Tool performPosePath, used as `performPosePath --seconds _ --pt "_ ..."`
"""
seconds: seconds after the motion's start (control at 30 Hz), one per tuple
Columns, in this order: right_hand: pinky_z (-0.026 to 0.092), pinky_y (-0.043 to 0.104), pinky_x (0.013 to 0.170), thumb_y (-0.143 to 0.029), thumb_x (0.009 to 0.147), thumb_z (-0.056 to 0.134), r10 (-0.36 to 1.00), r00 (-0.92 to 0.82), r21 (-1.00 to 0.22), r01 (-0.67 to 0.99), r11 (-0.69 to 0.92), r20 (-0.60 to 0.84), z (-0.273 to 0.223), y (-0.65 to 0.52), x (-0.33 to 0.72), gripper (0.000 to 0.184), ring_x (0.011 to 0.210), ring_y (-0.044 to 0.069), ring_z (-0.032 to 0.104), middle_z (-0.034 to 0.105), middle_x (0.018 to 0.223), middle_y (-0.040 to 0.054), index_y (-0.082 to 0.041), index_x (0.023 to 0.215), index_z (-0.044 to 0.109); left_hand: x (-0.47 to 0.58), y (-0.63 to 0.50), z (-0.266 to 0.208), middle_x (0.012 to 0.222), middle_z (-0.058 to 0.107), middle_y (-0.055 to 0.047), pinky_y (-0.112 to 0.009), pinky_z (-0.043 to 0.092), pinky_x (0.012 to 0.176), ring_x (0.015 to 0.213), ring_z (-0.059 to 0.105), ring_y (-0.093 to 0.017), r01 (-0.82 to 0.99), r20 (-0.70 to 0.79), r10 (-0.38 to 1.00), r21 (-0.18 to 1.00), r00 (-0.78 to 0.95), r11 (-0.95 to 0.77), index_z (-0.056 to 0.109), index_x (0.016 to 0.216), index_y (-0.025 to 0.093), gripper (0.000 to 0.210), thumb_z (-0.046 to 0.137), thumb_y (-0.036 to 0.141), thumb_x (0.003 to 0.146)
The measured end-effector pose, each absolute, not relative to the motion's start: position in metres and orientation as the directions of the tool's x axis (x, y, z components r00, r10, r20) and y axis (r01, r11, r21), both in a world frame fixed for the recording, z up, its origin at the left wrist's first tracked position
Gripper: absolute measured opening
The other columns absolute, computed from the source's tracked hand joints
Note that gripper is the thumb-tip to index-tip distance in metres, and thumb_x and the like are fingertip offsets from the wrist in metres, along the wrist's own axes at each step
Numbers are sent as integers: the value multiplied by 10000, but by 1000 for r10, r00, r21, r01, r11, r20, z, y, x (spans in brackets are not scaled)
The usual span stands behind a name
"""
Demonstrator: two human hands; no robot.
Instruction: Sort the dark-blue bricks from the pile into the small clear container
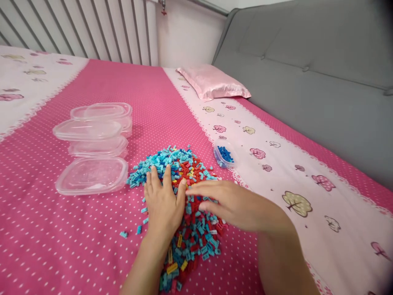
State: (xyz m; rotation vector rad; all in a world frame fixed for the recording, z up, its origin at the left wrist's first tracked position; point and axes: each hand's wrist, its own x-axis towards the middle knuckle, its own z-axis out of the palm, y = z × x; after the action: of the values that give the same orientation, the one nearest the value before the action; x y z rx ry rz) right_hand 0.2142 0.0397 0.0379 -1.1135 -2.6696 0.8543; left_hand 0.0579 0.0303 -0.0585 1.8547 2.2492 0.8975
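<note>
A spread pile of small toy building bricks (199, 229), mostly light blue, red and some yellow, lies on the pink dotted bedcover. My left hand (162, 200) rests palm down over the pile's left side, fingers spread, partly covering the bricks. From the right, my right hand (227, 200) reaches over the pile with its fingers stretched out and thumb apart, its fingertips close to my left thumb. I see nothing held in either hand. Right of the pile's far end, a small clear tub (224, 155) holds dark blue bricks.
Several clear plastic containers (92, 175) stand in a row left of the pile. Two loose blue bricks (124, 234) lie left of my left wrist. A pink pillow (215, 82) is at the back, beside the grey headboard (307, 73). A white radiator (86, 28) borders the far side.
</note>
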Motion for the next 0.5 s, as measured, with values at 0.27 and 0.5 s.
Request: performPosePath --seconds 0.27,0.5 --pt "444 399 783 -109 823 427 984 -158 -196 971 139 -85 19 66 240 387 1032 294 561 621 1111 89 -250 1145 587 65 27 -55 1430 253 -231 -551 218 1029 1323 187 -397 933 260 953 355 -158 57 391 1344 161 593 424 461 833" --pt "422 245 625 -183 766 587 911 -380 -461 845 272 -160 26 61 237 207 707 144 602 664 775 3 -228 959 648 67 27 -55 1429 274 -208 -549 222 1028 1324 201 -383 945 269 953 323 -138 45 396 1341 182 538 393 417 858"
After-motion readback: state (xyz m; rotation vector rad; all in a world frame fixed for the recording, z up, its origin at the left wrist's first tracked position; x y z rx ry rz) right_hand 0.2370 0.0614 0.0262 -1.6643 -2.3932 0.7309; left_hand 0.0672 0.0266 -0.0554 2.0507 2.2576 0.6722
